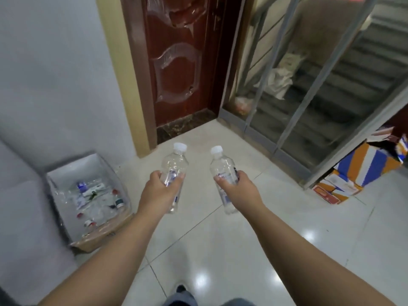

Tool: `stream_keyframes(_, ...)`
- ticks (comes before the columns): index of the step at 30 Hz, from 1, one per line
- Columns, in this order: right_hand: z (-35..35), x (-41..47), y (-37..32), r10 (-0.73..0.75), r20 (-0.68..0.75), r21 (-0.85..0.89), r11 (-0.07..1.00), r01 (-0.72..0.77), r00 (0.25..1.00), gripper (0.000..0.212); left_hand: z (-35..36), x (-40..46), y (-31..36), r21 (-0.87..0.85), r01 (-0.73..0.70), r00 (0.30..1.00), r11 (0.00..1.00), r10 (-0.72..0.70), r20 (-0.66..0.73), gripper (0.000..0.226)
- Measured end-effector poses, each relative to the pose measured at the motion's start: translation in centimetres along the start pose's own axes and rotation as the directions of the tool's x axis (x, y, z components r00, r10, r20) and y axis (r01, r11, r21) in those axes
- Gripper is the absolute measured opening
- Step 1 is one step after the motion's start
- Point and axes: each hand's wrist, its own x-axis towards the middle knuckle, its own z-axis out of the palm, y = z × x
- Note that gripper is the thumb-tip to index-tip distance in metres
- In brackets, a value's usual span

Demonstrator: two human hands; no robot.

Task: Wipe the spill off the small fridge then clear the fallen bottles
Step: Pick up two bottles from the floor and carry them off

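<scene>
Left hand (159,190) gripping clear bottle (174,168), right hand (237,189) gripping second bottle (223,166)

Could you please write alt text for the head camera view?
A person holds a clear capped bottle in each hand, left hand and right hand, over a tiled floor. A cardboard box of discarded bottles stands lower left, before a closed brown door.

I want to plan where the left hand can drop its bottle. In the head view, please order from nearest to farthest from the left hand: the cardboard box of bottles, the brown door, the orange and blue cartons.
1. Cardboard box, floor, left of the left hand.
2. Brown door, straight ahead.
3. Orange and blue cartons, far right, beyond the right hand.
</scene>
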Motion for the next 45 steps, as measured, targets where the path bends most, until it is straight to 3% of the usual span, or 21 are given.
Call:
stream_keyframes(6,3.1,10.8,-4.5,0.001,0.087,0.000,1.000,-0.001,0.996,0.057,0.0,9.2,3.2,0.071,0.017,0.996,0.997,-0.010,-0.094,0.055)
stream_keyframes(11,6.8,22.3,-8.8,-0.034,0.259,0.026,0.999,0.029,0.965,0.055,-1.2,17.1,3.5,0.088,0.096,0.950,0.992,-0.065,-0.306,0.041)
stream_keyframes(18,13.0,35.0,-19.7,-0.147,0.521,-0.043,0.979,0.198,0.841,0.044,-3.9,25.4,3.7,-0.045,0.315,0.802,0.948,-0.291,-0.521,0.035)
stream_keyframes(23,18.9,38.0,-25.8,-0.187,0.692,-0.077,0.941,0.329,0.697,0.039,-5.9,28.0,2.5,-0.237,0.421,0.606,0.875,-0.466,-0.645,0.057)
stream_keyframes(26,22.9,38.5,-29.0,-0.188,0.781,-0.098,0.905,0.414,0.596,0.031,-7.6,29.8,0.9,-0.321,0.474,0.506,0.820,-0.551,-0.663,0.062)
stream_keyframes(34,33.2,40.4,-38.1,-0.263,0.893,-0.107,0.665,0.739,0.366,0.044,-13.2,36.0,-2.5,-0.533,0.528,0.283,0.661,-0.728,-0.624,0.078)
stream_keyframes(38,36.3,41.3,-43.1,-0.314,0.900,-0.059,0.601,0.797,0.303,0.041,-14.8,37.4,-3.1,-0.613,0.510,0.225,0.604,-0.781,-0.583,0.081)
stream_keyframes(42,40.0,40.8,-44.5,-0.235,0.947,-0.052,0.560,0.827,0.218,0.039,-16.0,37.8,-2.8,-0.675,0.506,0.164,0.537,-0.828,-0.536,0.077)
stream_keyframes(45,43.6,39.3,-45.0,-0.138,0.984,-0.029,0.498,0.867,0.112,0.048,-16.4,37.8,-2.9,-0.734,0.493,0.069,0.467,-0.862,-0.502,0.078)
